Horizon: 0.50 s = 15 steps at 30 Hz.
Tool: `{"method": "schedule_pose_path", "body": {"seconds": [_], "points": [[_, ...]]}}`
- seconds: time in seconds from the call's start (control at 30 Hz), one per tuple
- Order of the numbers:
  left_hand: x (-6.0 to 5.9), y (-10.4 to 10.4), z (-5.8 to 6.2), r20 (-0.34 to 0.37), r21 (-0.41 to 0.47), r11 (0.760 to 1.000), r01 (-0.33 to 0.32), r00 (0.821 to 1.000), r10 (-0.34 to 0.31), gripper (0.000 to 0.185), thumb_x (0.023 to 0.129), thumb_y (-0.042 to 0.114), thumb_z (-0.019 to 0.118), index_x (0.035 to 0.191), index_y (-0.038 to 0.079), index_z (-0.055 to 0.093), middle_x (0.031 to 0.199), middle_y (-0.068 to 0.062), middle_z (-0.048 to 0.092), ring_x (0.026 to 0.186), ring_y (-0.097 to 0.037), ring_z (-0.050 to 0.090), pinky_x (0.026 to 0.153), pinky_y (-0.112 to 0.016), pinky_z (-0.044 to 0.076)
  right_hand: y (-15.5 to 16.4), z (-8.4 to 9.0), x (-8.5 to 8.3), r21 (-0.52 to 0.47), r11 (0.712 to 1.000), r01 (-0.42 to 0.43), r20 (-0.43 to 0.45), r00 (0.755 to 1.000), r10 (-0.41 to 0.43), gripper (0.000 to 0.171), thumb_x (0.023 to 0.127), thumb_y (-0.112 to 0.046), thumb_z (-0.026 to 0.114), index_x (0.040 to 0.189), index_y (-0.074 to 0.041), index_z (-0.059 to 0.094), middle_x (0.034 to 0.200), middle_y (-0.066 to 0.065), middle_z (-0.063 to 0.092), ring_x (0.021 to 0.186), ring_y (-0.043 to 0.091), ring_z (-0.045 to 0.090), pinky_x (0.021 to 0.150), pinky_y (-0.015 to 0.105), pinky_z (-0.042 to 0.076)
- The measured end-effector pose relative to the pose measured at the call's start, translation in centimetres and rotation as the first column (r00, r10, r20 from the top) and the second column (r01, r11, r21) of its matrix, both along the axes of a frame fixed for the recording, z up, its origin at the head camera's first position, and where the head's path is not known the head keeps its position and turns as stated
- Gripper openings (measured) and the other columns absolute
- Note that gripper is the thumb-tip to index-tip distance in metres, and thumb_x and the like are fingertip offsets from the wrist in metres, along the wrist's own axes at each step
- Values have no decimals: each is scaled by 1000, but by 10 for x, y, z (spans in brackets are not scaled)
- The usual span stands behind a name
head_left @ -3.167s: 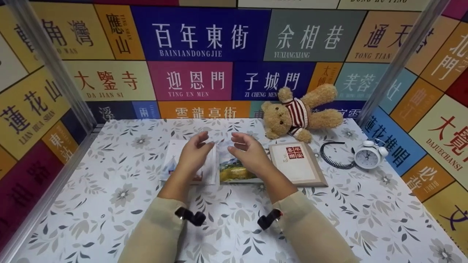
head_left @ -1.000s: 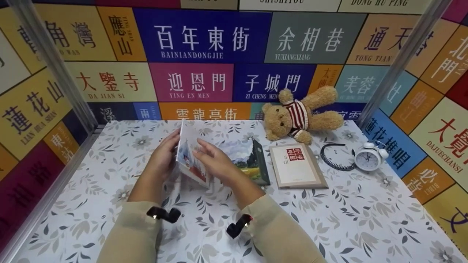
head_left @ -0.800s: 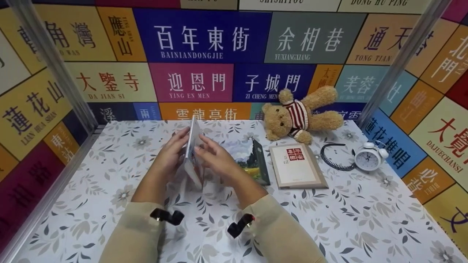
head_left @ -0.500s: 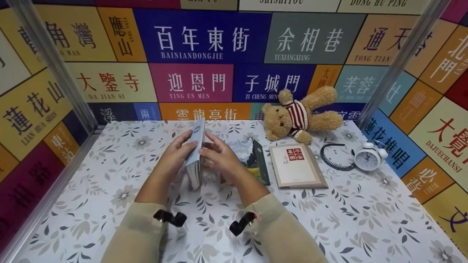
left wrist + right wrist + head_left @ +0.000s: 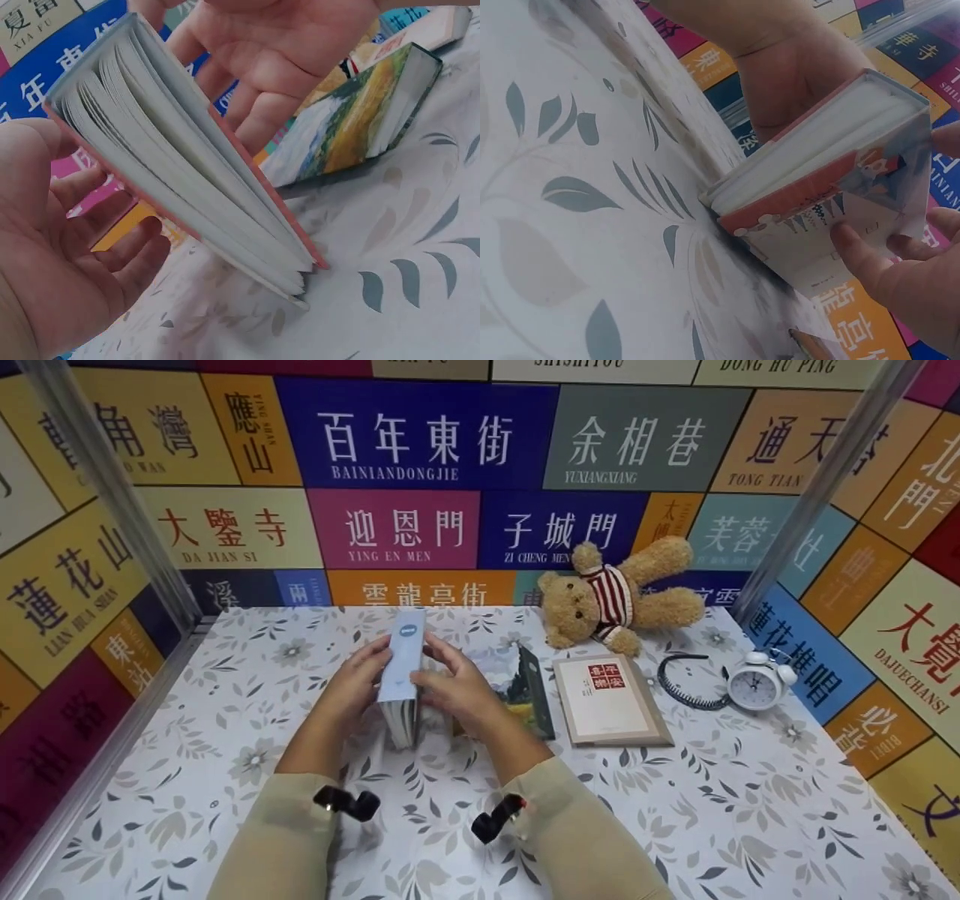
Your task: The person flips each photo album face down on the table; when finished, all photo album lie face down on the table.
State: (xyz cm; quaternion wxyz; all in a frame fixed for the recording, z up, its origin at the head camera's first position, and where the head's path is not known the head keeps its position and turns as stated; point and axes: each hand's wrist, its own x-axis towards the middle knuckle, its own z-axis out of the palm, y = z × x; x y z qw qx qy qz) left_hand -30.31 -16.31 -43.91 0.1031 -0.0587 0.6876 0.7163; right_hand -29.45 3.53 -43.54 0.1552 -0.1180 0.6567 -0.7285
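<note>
Between my two hands a thick hardcover book [image 5: 403, 664] stands on edge on the table, its light blue spine facing up towards the head camera. My left hand [image 5: 351, 690] holds its left cover, and my right hand [image 5: 459, 688] holds the opposite one. In the left wrist view, the page block [image 5: 176, 169] shows gaps between its pages, which fan slightly towards the table. Red and illustrated artwork covers the side [image 5: 817, 225] seen in the right wrist view, where a right fingertip touches it. Partly behind my right hand is a book with a landscape painting [image 5: 517, 690].
To the right lies a beige book with red square characters [image 5: 609, 701]. Beyond it are a black toothed headband [image 5: 686, 684] and a white twin-bell alarm clock [image 5: 754, 682]. A teddy bear [image 5: 615, 594] lies at the back against the printed wall.
My hands, empty over the books earlier, have taken up the left book. It has gone from lying flat to tilted, then turned on edge until its blue spine faces up.
</note>
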Motion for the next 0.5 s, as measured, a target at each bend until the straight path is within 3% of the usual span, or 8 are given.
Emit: {"method": "schedule_pose_path", "body": {"seconds": [0.17,0.3,0.5], "points": [[0,-1,-3,-10,-46,999,15,1000,-16,60,109,52,56,165,36,41,173,-1,41,158,-28,42,127,-47,41,-1,-4,-2,-6,1000,-8,0,1000,8,77,101,-21,76,167,-31,37,173,4,37,132,25,66,103,37,62],[0,-4,-6,15,-47,998,29,999,-29,57,110,53,52,165,38,41,174,-6,39,159,-34,41,128,-51,39,0,-7,-4,5,1000,5,13,1000,-5,74,102,-19,75,166,-29,40,172,3,39,133,25,65,105,36,61],[-1,-11,-15,6,-126,992,29,1000,-29,60,110,41,57,165,22,44,172,-6,42,160,-29,39,135,-48,28,3,-12,-8,83,994,68,-17,998,-67,75,97,-10,78,164,-14,44,171,9,44,152,30,52,119,39,51]]}}
